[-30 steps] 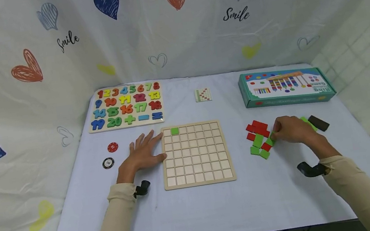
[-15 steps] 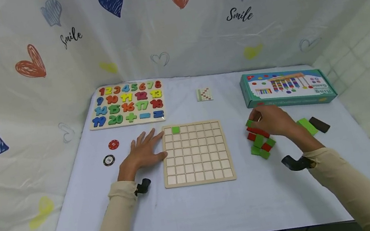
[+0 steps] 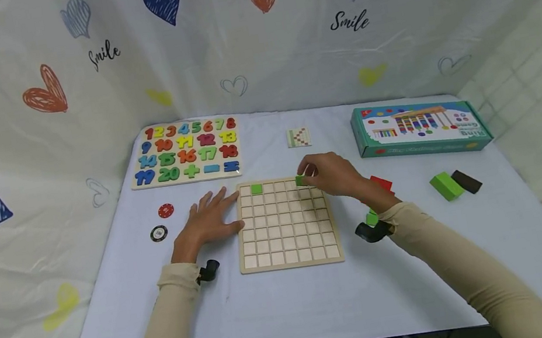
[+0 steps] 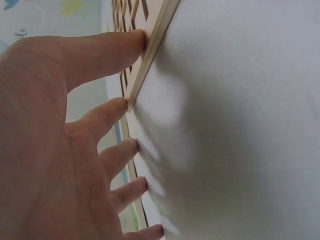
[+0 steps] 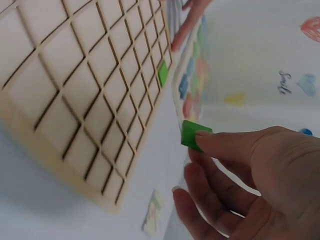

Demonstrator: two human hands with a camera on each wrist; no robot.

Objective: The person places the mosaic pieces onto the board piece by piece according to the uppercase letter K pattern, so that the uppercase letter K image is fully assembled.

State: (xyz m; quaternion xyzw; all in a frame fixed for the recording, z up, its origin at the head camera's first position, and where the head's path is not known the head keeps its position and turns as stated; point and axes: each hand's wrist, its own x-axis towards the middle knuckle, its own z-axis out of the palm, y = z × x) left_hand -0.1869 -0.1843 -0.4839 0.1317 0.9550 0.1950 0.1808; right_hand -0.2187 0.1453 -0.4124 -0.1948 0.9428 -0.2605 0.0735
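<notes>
Head view: grid board point(image 3: 287, 230) holds one green tile point(image 3: 256, 189); right hand point(image 3: 333, 174) pinches another tile point(image 5: 191, 134), left hand point(image 3: 206, 221) splayed.

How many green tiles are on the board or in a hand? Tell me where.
2: one green tile lies in the far row of the board, second square from the left; the second tile is pinched by the right hand, which could hide another.

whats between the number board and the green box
A small patterned card lies on the table between the number board and the green box, in the head view.
</notes>
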